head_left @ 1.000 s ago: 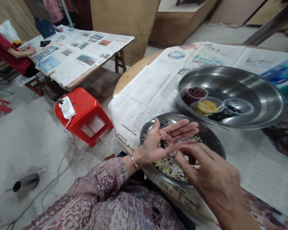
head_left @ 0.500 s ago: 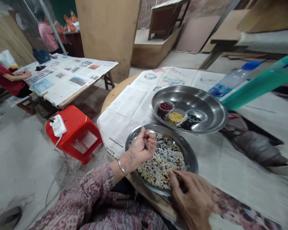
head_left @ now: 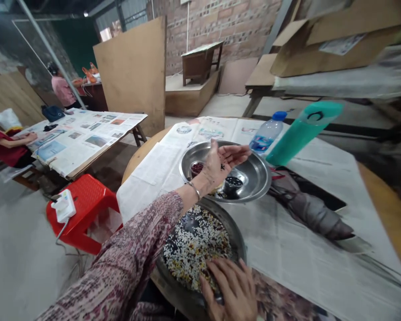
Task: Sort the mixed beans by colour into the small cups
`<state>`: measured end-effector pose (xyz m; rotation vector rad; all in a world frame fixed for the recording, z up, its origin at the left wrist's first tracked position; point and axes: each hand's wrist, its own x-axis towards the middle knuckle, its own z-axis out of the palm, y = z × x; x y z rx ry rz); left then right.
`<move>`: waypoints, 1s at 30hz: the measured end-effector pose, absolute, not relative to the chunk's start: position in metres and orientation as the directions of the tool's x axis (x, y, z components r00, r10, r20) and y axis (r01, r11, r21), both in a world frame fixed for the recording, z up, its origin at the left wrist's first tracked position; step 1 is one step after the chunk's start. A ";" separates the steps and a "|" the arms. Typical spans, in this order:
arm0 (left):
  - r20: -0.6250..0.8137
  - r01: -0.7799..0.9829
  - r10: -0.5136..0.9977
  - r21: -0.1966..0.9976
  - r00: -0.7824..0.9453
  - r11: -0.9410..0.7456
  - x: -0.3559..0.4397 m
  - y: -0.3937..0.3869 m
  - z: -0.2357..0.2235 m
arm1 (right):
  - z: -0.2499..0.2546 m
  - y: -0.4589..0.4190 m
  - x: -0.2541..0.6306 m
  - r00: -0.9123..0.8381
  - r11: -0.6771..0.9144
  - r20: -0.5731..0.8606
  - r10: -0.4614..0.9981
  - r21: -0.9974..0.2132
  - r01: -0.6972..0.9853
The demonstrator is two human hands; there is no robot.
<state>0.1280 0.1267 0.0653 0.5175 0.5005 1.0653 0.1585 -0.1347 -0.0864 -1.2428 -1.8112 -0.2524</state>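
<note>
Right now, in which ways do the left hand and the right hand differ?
The left hand is open with its palm showing; the right hand shows its back. The left hand holds small dark beans over the bowl; the right hand touches mixed grains in the tray. The left hand has a bracelet at its wrist; none shows on the right hand. Neither wears a glove.

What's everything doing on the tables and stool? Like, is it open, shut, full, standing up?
Left hand: open, some black beans on the palm
Right hand: palm down, fingers on the mixed grains
Round tray: grains spread across it
Metal basin: holding small cups
Bottle: standing, blue cap on
Red stool: upright
Power strip: on the stool, plug in it
</note>
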 end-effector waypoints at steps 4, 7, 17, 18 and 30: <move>-0.100 -0.506 0.886 0.789 0.453 0.348 0.145 0.136 0.053 | -0.093 -0.133 0.160 -0.107 0.476 0.763 0.637 -0.280 0.834; -0.096 -0.374 0.844 0.866 0.528 0.333 0.145 0.140 0.045 | -0.092 -0.133 0.161 -0.109 0.478 0.759 0.642 -0.285 0.831; -0.119 -0.358 0.816 0.856 0.566 0.373 0.148 0.141 0.043 | -0.078 -0.130 0.155 -0.039 0.474 0.775 0.631 -0.344 0.811; -0.114 -0.357 0.825 0.862 0.554 0.359 0.150 0.141 0.041 | -0.077 -0.130 0.154 -0.038 0.474 0.774 0.632 -0.347 0.809; -0.110 -0.236 0.916 0.948 0.385 0.213 0.166 0.150 0.032 | -0.076 -0.133 0.155 -0.048 0.476 0.737 0.674 -0.384 0.791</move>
